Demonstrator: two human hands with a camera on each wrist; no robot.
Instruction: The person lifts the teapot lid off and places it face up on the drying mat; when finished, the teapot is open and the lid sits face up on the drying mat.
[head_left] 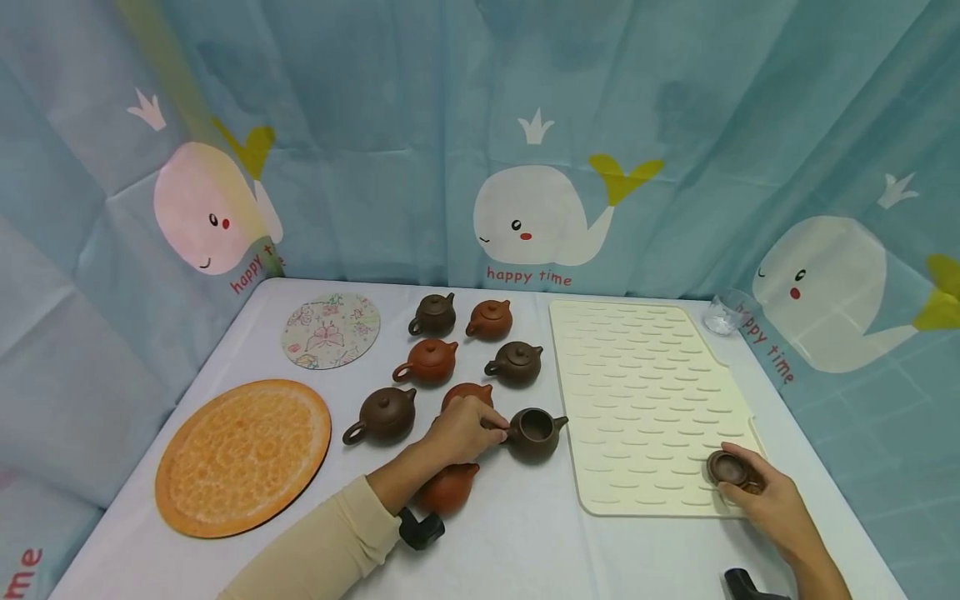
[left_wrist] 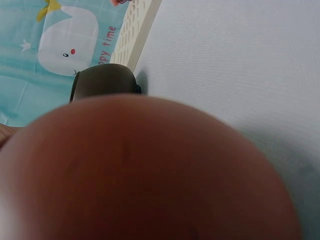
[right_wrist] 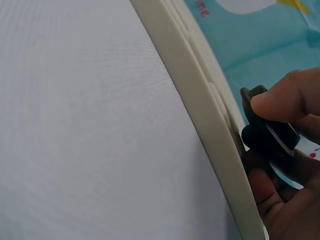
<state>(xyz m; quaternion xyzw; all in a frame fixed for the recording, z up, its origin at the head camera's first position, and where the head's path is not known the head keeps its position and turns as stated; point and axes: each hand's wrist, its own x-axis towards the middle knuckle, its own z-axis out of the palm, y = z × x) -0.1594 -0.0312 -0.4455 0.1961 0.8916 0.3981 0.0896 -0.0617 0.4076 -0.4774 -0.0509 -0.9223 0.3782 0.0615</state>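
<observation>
Beside the tray's left edge stands a dark brown teapot (head_left: pixel 534 437) without its lid, its round opening showing. The fingers of my left hand (head_left: pixel 467 429) pinch its handle. My right hand (head_left: pixel 761 492) holds a dark brown teapot lid (head_left: pixel 727 469) between thumb and fingers over the cream tray's near right corner. The right wrist view shows the lid (right_wrist: pixel 272 132) tilted, with a round knob; another small brown part beneath it is hard to make out. A blurred red-brown teapot (left_wrist: pixel 145 170) fills most of the left wrist view, with the dark teapot (left_wrist: pixel 105 81) behind it.
Several lidded teapots, such as the dark one (head_left: pixel 386 415) and the red-brown one (head_left: pixel 429 362), stand left of the ridged cream tray (head_left: pixel 637 400). A round orange mat (head_left: pixel 243 458) and a patterned disc (head_left: pixel 332 331) lie left. A clear glass (head_left: pixel 724 314) stands far right.
</observation>
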